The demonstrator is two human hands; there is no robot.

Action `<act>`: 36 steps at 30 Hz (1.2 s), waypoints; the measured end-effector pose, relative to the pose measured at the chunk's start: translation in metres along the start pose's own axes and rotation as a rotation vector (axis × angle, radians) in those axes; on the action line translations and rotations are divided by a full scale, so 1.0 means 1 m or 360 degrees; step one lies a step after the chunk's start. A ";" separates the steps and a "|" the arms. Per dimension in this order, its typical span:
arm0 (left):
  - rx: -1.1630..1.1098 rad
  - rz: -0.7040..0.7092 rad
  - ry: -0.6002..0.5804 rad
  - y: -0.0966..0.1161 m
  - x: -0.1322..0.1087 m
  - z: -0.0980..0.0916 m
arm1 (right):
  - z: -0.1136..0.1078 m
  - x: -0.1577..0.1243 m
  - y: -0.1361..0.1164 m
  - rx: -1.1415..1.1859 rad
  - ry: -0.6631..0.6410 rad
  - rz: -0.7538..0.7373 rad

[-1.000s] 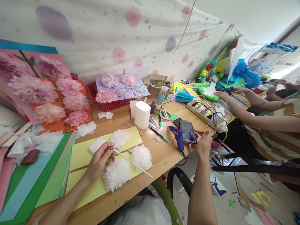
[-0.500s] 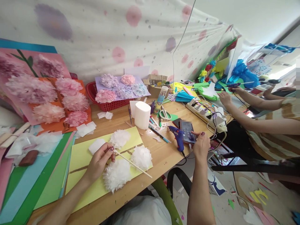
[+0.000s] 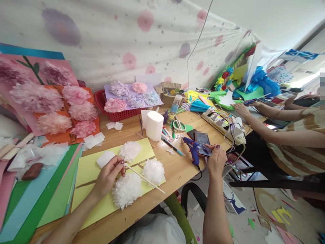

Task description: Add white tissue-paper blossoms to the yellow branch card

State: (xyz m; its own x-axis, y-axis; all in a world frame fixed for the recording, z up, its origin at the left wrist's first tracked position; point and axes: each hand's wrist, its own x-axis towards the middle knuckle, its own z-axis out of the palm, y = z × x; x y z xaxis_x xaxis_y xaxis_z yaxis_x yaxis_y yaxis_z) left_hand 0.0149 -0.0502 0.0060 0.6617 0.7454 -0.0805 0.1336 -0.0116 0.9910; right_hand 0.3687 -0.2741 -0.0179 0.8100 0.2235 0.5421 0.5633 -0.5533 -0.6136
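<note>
My left hand (image 3: pixel 113 172) pinches a thin wooden stick (image 3: pixel 147 179) by one end, over a yellow paper sheet (image 3: pixel 87 200). White tissue-paper pompoms lie on the sheet beside a drawn brown branch; one pompom (image 3: pixel 127 190) is just below my fingers. A flat stack of white tissue (image 3: pixel 104 158) is partly behind my left hand. My right hand (image 3: pixel 216 159) has a finger stretched to the screen of a phone (image 3: pixel 203 141) on the table's edge and grips nothing. Left of the phone stands a blue glue gun (image 3: pixel 193 152).
A white paper roll (image 3: pixel 154 126), markers and scissors (image 3: pixel 179 124) are behind the sheet. A red basket (image 3: pixel 119 115) bears pastel paper flowers. Coloured paper (image 3: pixel 50 203) lies at the left. A power strip (image 3: pixel 223 125) with cables is at the right, near another person's arms (image 3: pixel 264 123).
My right finger has shifted slightly over the phone's screen. My left hand keeps the stick in nearly the same place. The other person's hand has moved slightly left.
</note>
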 end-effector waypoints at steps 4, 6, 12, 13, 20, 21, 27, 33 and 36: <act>-0.0097 -0.0044 0.0033 0.001 0.000 0.002 | -0.007 -0.001 -0.008 -0.0036 0.0090 0.0011; -0.0278 -0.0087 0.0080 0.006 0.000 0.005 | -0.018 -0.009 -0.020 0.0035 0.0211 0.0033; -0.0769 -0.0211 0.0169 0.033 -0.006 0.024 | -0.057 -0.071 -0.104 0.0875 -0.0785 -0.0095; -0.0741 -0.0204 0.0166 0.037 -0.009 0.028 | -0.058 -0.084 -0.120 0.0983 -0.1064 -0.0114; -0.0190 -0.0025 -0.0044 0.042 -0.037 0.045 | -0.034 -0.125 -0.184 0.1765 -0.1417 0.0318; -0.0184 -0.0023 -0.0044 0.040 -0.040 0.043 | -0.033 -0.121 -0.186 0.1809 -0.1416 0.0364; -0.0465 -0.0047 0.0356 0.029 -0.045 0.010 | -0.050 -0.074 -0.149 0.1678 -0.0362 0.0153; -0.0635 -0.0082 0.0549 0.023 -0.051 -0.026 | -0.061 -0.042 -0.042 0.0151 0.0158 0.0270; -0.0636 -0.0118 0.0598 0.022 -0.055 -0.033 | -0.052 -0.038 -0.009 -0.0103 -0.0026 0.0117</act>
State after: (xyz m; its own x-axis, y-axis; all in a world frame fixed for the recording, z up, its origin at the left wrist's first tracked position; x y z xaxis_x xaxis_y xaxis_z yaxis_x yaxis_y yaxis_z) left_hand -0.0431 -0.0693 0.0354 0.3424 0.9221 -0.1805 -0.1689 0.2494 0.9536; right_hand 0.3243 -0.3192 -0.0036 0.8518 0.1932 0.4869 0.4908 -0.6193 -0.6129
